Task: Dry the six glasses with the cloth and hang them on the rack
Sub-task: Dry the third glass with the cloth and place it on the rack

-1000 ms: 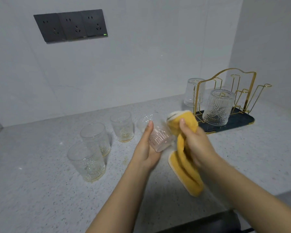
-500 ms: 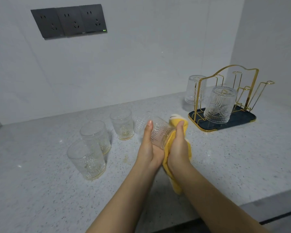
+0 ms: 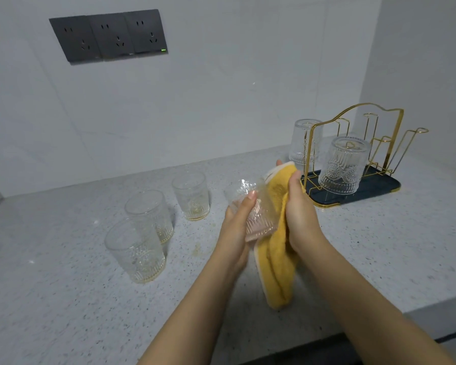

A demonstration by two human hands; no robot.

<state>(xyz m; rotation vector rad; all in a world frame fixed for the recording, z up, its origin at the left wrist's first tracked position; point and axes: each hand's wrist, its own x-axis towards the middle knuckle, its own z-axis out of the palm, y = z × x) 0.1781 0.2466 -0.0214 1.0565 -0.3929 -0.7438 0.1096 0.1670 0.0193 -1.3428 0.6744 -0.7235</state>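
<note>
While left hand grips ribbed clear glass | right hand presses yellow cloth on it | risk: wet glass slips onto speckled tabletop.

No legible text, brand or number anywhere. Triple socket panel on wall: small green-lit mark at its lower right corner, too tiny to read; faint pale mark on lower edge of middle plate, likewise unreadable. Embossed patterns on glass on rack – rosettes & ribs only, no lettering. Same for upright glasses on counter: ribbed relief, no words. Yellow cloth: no tag or print visible. Rack tray: plain dark w/ gold rim, no label.
</note>
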